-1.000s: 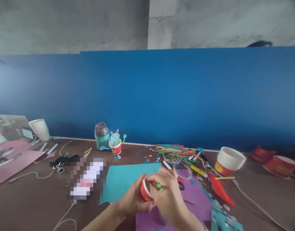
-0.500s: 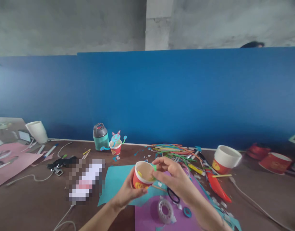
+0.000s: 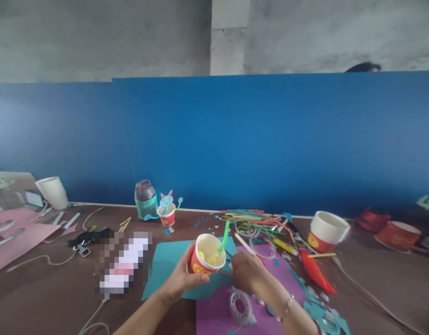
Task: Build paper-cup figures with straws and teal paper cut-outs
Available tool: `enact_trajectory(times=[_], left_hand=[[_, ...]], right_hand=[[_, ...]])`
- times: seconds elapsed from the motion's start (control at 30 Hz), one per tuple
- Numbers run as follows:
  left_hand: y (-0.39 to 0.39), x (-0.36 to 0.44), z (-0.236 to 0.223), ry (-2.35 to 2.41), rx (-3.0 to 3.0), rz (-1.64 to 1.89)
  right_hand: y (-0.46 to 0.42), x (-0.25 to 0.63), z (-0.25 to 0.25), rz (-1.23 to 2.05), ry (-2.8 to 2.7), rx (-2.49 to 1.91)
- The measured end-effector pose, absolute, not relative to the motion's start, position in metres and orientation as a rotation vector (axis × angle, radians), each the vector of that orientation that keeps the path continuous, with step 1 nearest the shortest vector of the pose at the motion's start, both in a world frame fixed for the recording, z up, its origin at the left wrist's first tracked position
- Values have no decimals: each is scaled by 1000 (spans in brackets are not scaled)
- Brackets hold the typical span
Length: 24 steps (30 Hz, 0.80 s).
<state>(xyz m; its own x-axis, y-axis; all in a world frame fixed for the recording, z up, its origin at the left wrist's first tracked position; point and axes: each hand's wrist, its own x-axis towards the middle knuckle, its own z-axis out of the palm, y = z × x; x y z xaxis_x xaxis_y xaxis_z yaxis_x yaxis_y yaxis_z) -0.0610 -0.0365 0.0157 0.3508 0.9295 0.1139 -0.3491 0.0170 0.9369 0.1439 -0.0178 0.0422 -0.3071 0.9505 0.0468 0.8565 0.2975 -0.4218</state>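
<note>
A red and white paper cup (image 3: pixel 207 255) is gripped by my left hand (image 3: pixel 186 274), fingers round its side, tilted so its mouth faces me. From inside the cup a bent green straw (image 3: pixel 225 236) rises past the rim on the right, with yellow bits near its lower end. My right hand (image 3: pixel 247 272) is apart from the cup, low over the purple paper (image 3: pixel 214 311), its fingers curled down and hidden. Under it, a thin stick (image 3: pixel 226 272) points toward the cup. A clear tape roll (image 3: pixel 241 307) lies just below this hand.
Turquoise paper (image 3: pixel 165 265) lies beneath the cup. Several coloured straws (image 3: pixel 249 215), a yellow cutter (image 3: pixel 284 245) and a red pointed piece (image 3: pixel 317 272) lie behind and right. A decorated cup (image 3: pixel 167 216), a flask (image 3: pixel 146 202) and a white-and-red mug (image 3: pixel 329 230) stand near the blue partition (image 3: pixel 214 139).
My right hand has let go of the green straw, now standing up in the cup, and moved down to the paper, covering the spot where black scissors handles showed. My left hand keeps the cup.
</note>
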Motion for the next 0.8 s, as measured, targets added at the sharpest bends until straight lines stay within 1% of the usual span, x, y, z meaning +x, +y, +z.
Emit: enact_trajectory(times=[0.07, 0.13, 0.27, 0.33, 0.4, 0.6, 0.8], left_hand=[[-36, -62, 16, 634, 1131, 1121], [-36, -64, 15, 621, 1108, 1128], [-36, -66, 14, 676, 1038, 1186], [-37, -66, 16, 713, 1040, 1220], [-37, -66, 17, 728, 1063, 1259], [-35, -68, 14, 738, 1133, 1212], [-35, -65, 19, 799, 1179, 1290]], right_hand=[[-14, 147, 55, 438, -2232, -1697], [-12, 153, 73, 506, -2149, -1681], [-20, 167, 113, 1090, -1860, -1377], [-26, 171, 125, 1319, -1858, -1272], [-31, 172, 129, 1457, -1887, -1225], [-32, 162, 113, 1577, -1884, -1252], [-33, 158, 105, 1565, -1842, -1286]])
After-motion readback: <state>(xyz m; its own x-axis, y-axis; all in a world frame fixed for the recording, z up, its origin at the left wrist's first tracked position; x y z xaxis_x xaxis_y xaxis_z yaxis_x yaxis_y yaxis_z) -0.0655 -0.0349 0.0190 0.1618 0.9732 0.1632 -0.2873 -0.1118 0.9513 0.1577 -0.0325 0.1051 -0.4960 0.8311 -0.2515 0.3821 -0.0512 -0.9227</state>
